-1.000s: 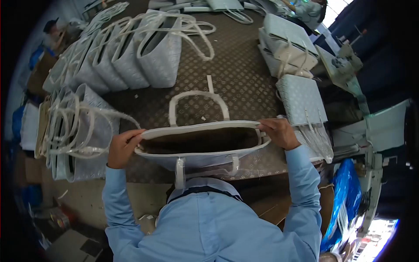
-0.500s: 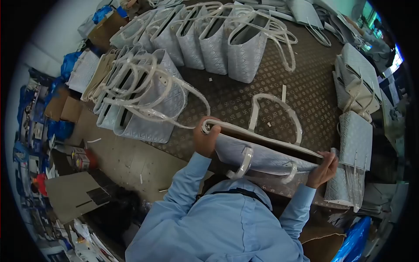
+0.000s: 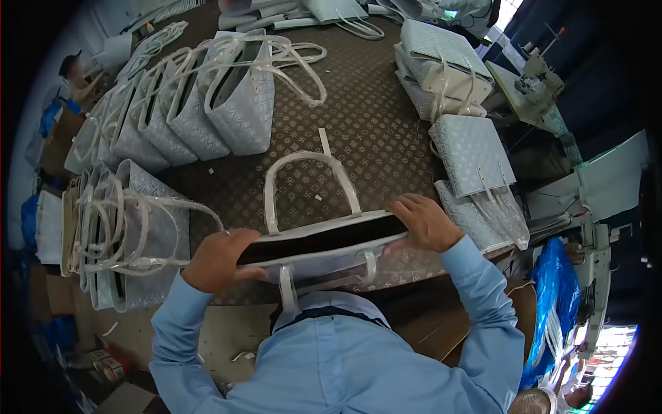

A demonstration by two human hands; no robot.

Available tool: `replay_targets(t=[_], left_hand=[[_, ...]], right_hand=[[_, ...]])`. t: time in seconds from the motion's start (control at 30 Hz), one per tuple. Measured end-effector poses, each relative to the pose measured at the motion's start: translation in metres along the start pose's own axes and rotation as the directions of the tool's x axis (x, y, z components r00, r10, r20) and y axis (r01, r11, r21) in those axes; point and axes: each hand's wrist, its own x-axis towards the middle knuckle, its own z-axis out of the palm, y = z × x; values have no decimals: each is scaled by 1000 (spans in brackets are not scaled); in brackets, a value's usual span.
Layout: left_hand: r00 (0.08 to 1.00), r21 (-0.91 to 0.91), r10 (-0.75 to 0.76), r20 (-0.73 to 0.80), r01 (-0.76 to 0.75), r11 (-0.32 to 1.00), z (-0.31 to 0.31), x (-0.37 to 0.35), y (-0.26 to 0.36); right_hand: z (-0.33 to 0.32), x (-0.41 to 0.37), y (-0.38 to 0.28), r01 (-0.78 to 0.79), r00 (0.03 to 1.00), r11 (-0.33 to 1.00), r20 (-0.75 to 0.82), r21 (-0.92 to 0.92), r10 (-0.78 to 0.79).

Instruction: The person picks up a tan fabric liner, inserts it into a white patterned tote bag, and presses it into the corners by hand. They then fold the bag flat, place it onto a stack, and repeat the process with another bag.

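A pale silver-white handbag (image 3: 324,263) is at the table's near edge, against my body, its mouth gaping on a dark inside. My left hand (image 3: 217,261) grips its left end, thumb on the near rim and fingers round the far side. At the opposite end, my right hand (image 3: 426,224) holds the corner between thumb and fingers. The far handle (image 3: 310,157), wrapped in clear plastic, lies looped on the table. Hanging down on my side is the near handle (image 3: 287,286). The lower part of the bag is hidden.
More handbags (image 3: 238,103) stand in a row at the back left, and others (image 3: 155,234) crowd the left edge. Stacked bags (image 3: 476,155) lie on the right of the patterned table (image 3: 386,138). A blue plastic bag (image 3: 552,303) is at right; people are in the background.
My view has swung to the right. The bag's mouth is spread wider, and its right end has risen relative to the left. Both hands still hold the ends.
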Motion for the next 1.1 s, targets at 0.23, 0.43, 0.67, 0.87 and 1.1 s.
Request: replay_targets(t=[0.23, 0.43, 0.67, 0.87, 1.1], left_hand=[[997, 102, 18, 80, -26, 994, 5, 12, 14], [973, 97, -83, 216, 63, 993, 12, 15, 6], [981, 110, -167, 94, 157, 982, 4, -9, -3], [972, -43, -222, -80, 219, 975, 30, -20, -27], [524, -844, -690, -500, -119, 522, 203, -58, -187]], right_hand=[[12, 18, -4, -100, 960, 988, 249, -115, 126], [14, 26, -10, -44, 947, 995, 314, -94, 72], [18, 3, -15, -117, 971, 988, 195, -104, 136], [39, -59, 12, -282, 840, 945, -433, 167, 327], [232, -67, 21, -272, 658, 138, 80, 952, 749]])
